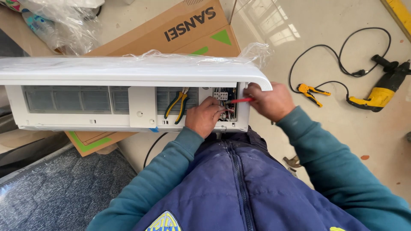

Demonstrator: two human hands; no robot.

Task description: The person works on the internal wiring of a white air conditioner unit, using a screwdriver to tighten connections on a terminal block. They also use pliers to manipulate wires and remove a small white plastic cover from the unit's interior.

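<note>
A person's right hand grips a red screwdriver at the terminal block near the right end of an opened air conditioner; the left hand pinches wires there. Wiring looks unfinished, cover open, pliers resting inside.

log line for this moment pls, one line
left hand holding wires at terminal block | right hand holding red screwdriver | pliers resting in white air conditioner unit
</note>
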